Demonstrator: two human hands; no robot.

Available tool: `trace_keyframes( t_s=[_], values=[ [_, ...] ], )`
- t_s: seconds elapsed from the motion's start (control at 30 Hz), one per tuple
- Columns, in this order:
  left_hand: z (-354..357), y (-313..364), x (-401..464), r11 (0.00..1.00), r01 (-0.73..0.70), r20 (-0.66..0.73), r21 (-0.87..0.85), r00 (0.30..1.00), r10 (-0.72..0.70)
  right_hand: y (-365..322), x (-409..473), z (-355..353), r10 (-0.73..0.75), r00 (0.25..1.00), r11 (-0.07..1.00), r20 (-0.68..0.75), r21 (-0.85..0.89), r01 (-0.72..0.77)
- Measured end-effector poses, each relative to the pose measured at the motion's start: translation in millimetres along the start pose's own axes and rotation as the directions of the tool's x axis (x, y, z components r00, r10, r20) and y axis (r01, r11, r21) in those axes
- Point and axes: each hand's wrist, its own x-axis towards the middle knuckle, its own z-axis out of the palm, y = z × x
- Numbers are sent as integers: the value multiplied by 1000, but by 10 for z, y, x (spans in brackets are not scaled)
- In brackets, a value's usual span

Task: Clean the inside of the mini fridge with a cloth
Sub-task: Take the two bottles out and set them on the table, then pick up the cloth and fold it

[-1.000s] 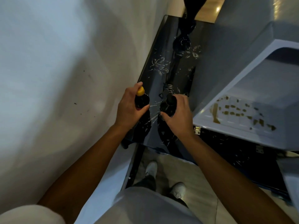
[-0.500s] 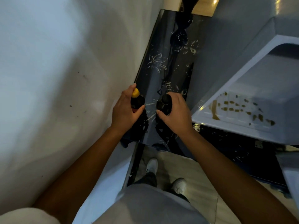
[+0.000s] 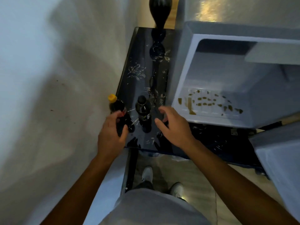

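Nearest the camera, beyond the person's pale shirt and two white shoes [image 3: 147,173] on the tiled floor, the left hand [image 3: 112,133] has its grip closed round the lower body of a dark bottle with a yellow cap [image 3: 117,106], while the right hand [image 3: 174,125] hovers just right of a second dark bottle with a black cap [image 3: 143,111], its grip wide and holding nothing. Both bottles stand at the near end of a glossy black patterned worktop [image 3: 142,67] running along the pale wall. To the right sits the open mini fridge [image 3: 230,75], its white floor spotted with brown spills [image 3: 209,102], and a dark vase [image 3: 159,12] stands at the worktop's far end.
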Motion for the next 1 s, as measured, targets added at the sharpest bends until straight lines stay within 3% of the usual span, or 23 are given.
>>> trace_keyframes(
  t_s=[0.07,0.13,0.23,0.3,0.4,0.53,0.7,0.77,0.9,1.0],
  values=[
    [143,53,-259,998,-64,125,-24,990,66,198,-322,-28,29,998,1000,64,-10,-29],
    [367,91,-514,997,-80,340,-16,937,81,526,-688,29,138,978,988,154,-95,-124],
    [760,105,-834,986,-138,606,93,793,54,979,-1317,197,336,915,940,223,-138,-311],
    [1015,165,-1046,975,-187,712,121,700,46,1208,-1774,324,419,882,908,216,-112,-404],
    [1359,308,-1369,955,-256,833,150,553,17,1388,-2364,493,605,766,795,218,-122,-594],
    [1710,555,-1796,885,-418,923,202,383,-30,1420,-3033,671,705,658,707,264,-200,-678],
    [1967,594,-2149,828,-548,989,119,139,-50,1337,-3636,840,819,484,550,307,-183,-815],
    [1982,657,-2271,799,-596,997,78,61,-51,1245,-3841,880,860,403,460,314,-134,-878],
    [1997,779,-2504,708,-706,992,-22,-103,-73,938,-4211,959,906,322,340,276,-17,-940],
    [2067,922,-2731,630,-767,984,-119,-175,-28,792,-4520,1067,933,256,253,252,45,-967]
  ],
)
